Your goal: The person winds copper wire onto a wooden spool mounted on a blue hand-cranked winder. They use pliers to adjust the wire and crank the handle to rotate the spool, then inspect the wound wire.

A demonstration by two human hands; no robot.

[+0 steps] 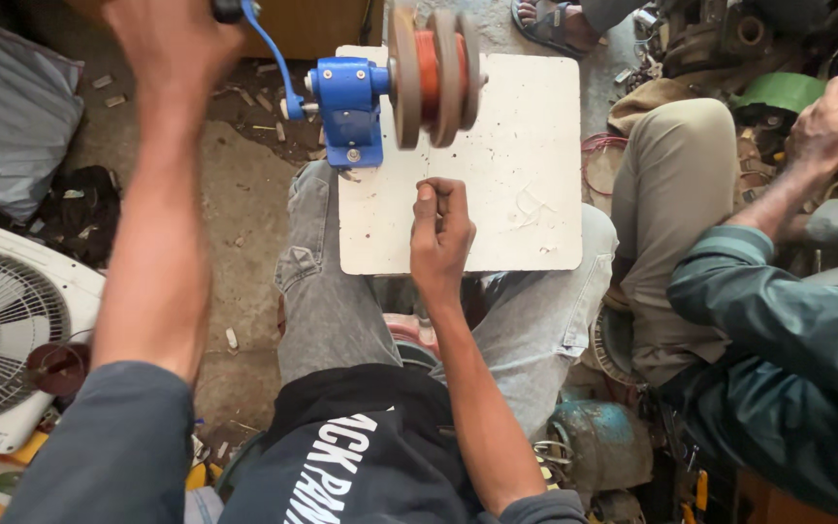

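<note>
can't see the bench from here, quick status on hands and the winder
Left hand closed on blue crank handle. Right hand pinched shut above white board. Copper coil on spool. Co-worker's hand apart, right.

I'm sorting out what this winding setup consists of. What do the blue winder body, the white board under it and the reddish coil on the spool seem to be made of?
The blue winder body looks like painted cast metal: thick glossy blue housing with a bolt at its foot. The white board seems laminated wood or plastic: flat, matte, scuffed and speckled. The reddish coil is probably enamelled copper wire, judging by its orange-red sheen; motion blur leaves that open.
</note>
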